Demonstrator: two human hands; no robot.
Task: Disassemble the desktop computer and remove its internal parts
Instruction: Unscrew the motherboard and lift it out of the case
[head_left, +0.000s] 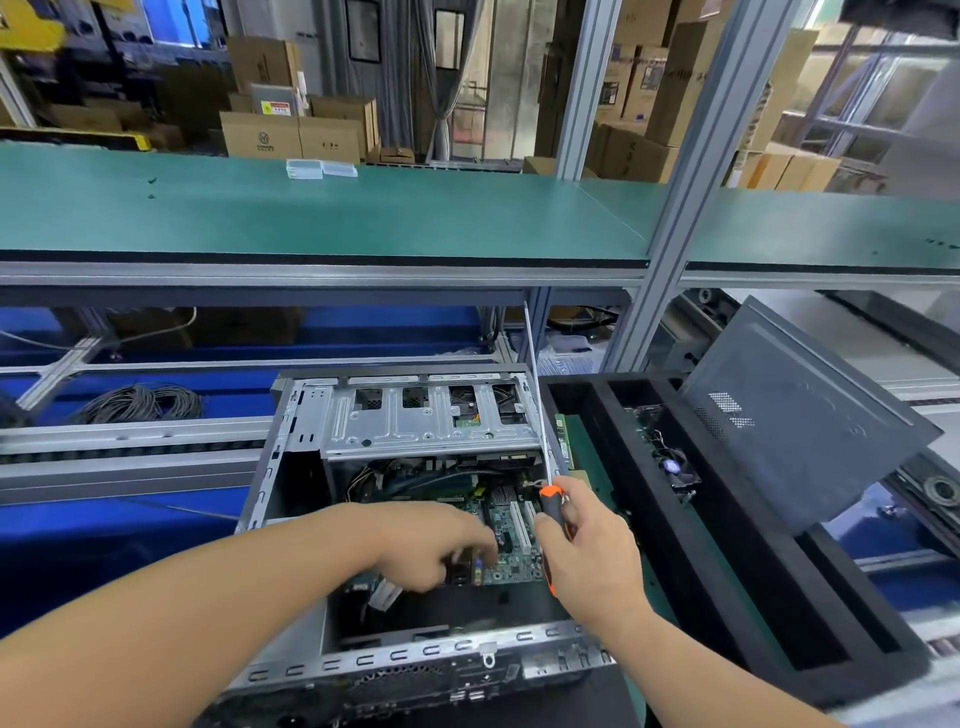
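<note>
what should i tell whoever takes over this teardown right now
Left hand: reaching into the open computer case, fingers down at the motherboard; motion blur hides whether it grips anything.
Right hand: holds the orange-handled screwdriver, shaft pointing up, not on a screw.
Done: side panel is off, leaning on the black foam tray to the right; a fan part lies in that tray.
Left: motherboard, cables and metal drive cage are still in the case.

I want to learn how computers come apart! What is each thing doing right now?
Computer case: open, insides showing.
Side panel: off, leaning tilted.
Screwdriver: held, shaft pointing up.
Left hand: reaching onto the motherboard.
Right hand: gripping the screwdriver.
</note>
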